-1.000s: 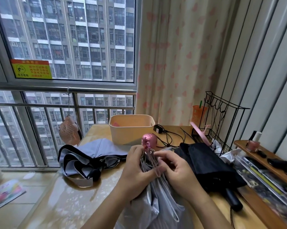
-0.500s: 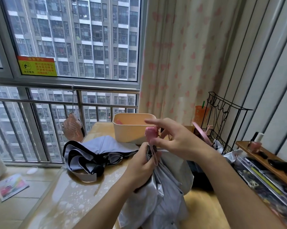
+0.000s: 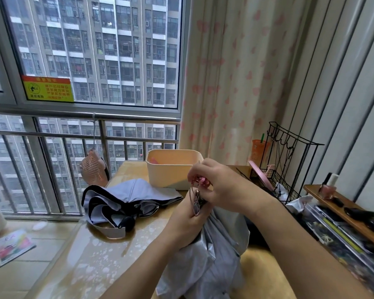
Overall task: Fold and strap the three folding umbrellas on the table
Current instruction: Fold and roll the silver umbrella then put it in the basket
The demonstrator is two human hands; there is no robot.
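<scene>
I hold a silver-grey folding umbrella (image 3: 216, 253) upright over the table's near edge, its canopy hanging loose. My left hand (image 3: 188, 221) grips the bunched canopy and ribs just below the top. My right hand (image 3: 218, 184) covers its pink handle (image 3: 202, 182), fingers closed around it. A second umbrella (image 3: 128, 197), pale lilac with black trim, lies unfolded and crumpled on the table to the left. The third, black umbrella (image 3: 256, 234) is mostly hidden behind my right forearm.
A beige plastic tub (image 3: 171, 169) stands at the table's far side. A black wire rack (image 3: 287, 169) and a wooden shelf (image 3: 350, 219) with small bottles line the right. Window railing (image 3: 52, 134) runs beyond the glossy table (image 3: 91, 255) on the left.
My right hand left the canopy, rose to the pink handle and now closes over it. The umbrella has been lifted more upright, and my forearm now covers the black umbrella.
</scene>
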